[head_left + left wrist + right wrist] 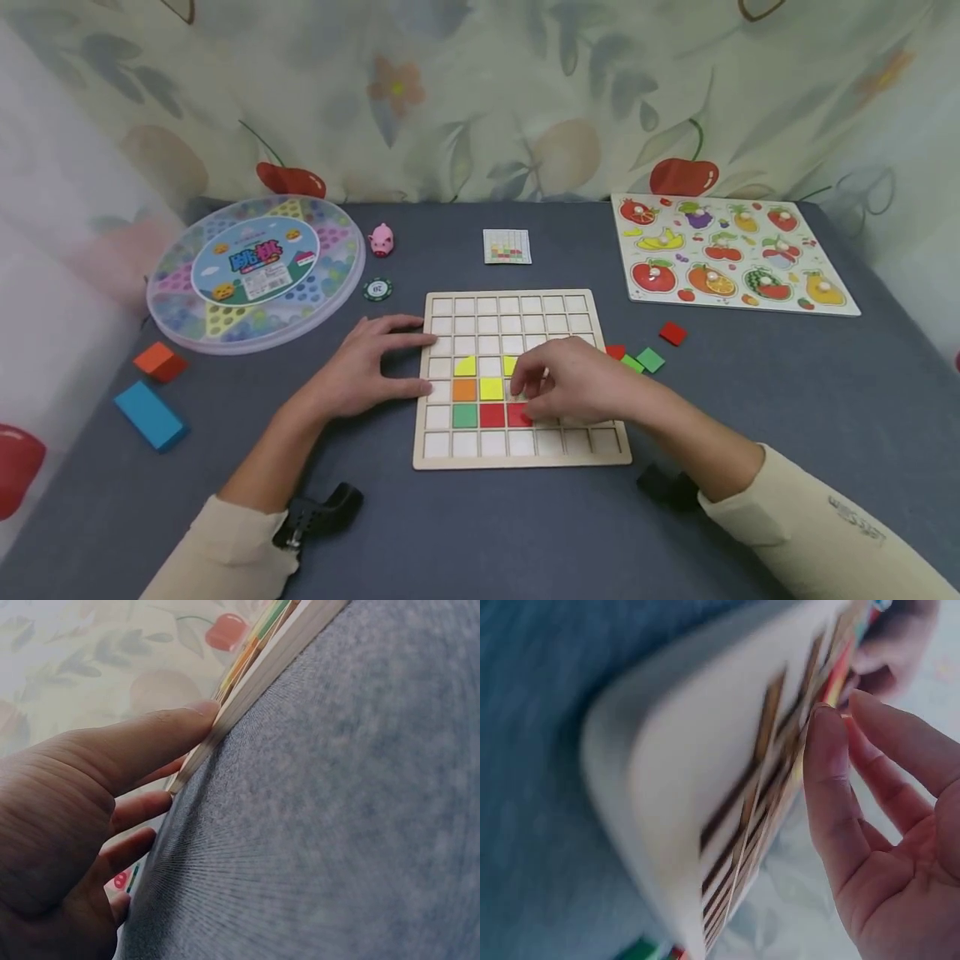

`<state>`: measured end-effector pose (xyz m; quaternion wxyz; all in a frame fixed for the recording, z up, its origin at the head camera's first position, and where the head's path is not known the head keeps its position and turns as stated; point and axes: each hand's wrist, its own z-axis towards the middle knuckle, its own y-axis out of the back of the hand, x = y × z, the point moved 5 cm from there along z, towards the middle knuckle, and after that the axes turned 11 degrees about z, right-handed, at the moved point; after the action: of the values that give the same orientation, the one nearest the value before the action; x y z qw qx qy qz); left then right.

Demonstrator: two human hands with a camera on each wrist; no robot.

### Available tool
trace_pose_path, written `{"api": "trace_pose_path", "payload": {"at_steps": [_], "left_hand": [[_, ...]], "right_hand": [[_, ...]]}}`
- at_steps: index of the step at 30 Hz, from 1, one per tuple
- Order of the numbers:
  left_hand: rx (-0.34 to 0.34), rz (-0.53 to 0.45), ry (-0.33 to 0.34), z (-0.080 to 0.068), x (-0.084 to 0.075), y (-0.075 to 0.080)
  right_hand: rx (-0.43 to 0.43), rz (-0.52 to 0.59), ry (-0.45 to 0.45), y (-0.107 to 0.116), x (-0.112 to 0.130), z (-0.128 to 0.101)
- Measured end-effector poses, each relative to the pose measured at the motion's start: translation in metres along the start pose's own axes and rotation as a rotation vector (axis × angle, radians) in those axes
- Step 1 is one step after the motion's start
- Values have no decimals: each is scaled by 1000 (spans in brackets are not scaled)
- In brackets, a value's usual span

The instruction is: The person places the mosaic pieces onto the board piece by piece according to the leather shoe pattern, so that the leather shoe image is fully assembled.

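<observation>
Grid board (521, 457): pale unfinished wood, matt, laser-cut brown edges (blurred in right wrist view). Tiles in it (491, 414): painted, smooth, flat matt colour. Bench cover (750, 392): grey-blue cloth, fine woven texture, matt. Round game case (255, 271) at 10 o'clock: clear glossy plastic, paper label. Fruit puzzle (731, 252) at 2 o'clock: printed wood, satin. Blue block (150, 414): painted wood, matt. Pig (381, 240): shiny plastic. Backdrop (480, 100): printed cloth.

Cream long sleeves (810, 525), black wrist-strapped cameras (318, 512) (small grey print on right sleeve).
</observation>
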<state>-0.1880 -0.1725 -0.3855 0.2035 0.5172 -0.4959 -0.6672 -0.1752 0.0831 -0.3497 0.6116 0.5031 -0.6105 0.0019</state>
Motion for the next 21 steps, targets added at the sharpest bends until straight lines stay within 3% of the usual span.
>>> {"api": "trace_pose_path", "payload": {"at_steps": [9,16,21], "left_hand": [[5,-3,26,-5,3,-1],[13,2,28,-2,3,-1],[14,-5,24,-2,1,-1]], "right_hand": [[-50,64,21,37,-28,-24],[-164,-84,-29,57,-44,-39],[-174,-193,-41,67,-55,-48]]}}
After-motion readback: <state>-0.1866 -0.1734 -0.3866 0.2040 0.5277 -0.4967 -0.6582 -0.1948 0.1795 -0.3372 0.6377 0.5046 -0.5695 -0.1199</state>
